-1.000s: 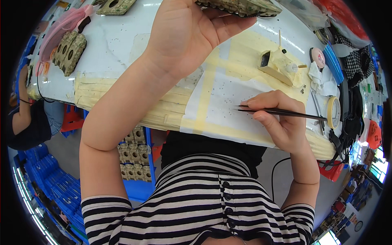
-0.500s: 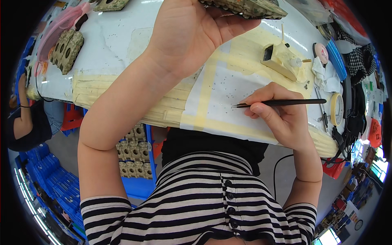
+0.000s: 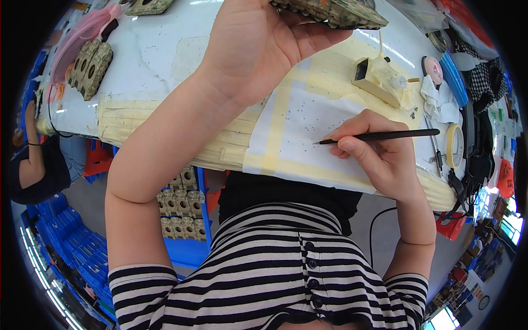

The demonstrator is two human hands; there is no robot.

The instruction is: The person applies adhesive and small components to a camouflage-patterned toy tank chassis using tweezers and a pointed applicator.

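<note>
My left hand (image 3: pixel 247 55) is raised over the far side of the table, palm up, with its fingers under a camouflage-painted model tank part (image 3: pixel 335 12). The frame's upper edge cuts off some of that part. Low over a white sheet (image 3: pixel 335 168), my right hand (image 3: pixel 379 151) pinches black tweezers (image 3: pixel 401 134) held nearly level. Their fine tips point left, close to tiny grey bits (image 3: pixel 311 130) scattered on the sheet. Whether the tips grip a bit is too small to tell.
A tape-wrapped box (image 3: pixel 379 88) stands beyond my right hand. Right of it are a tape roll (image 3: pixel 454 146), a slim tool (image 3: pixel 434 146) and crumpled tissue (image 3: pixel 432 99). Camouflage parts (image 3: pixel 91 69) and a pink basket (image 3: pixel 74 44) lie at left. A co-worker's arm (image 3: pixel 33 143) shows far left.
Both hands stay almost in place. The tweezers have turned slightly, and their tips look narrower. The model part in my left hand has tilted a little.
</note>
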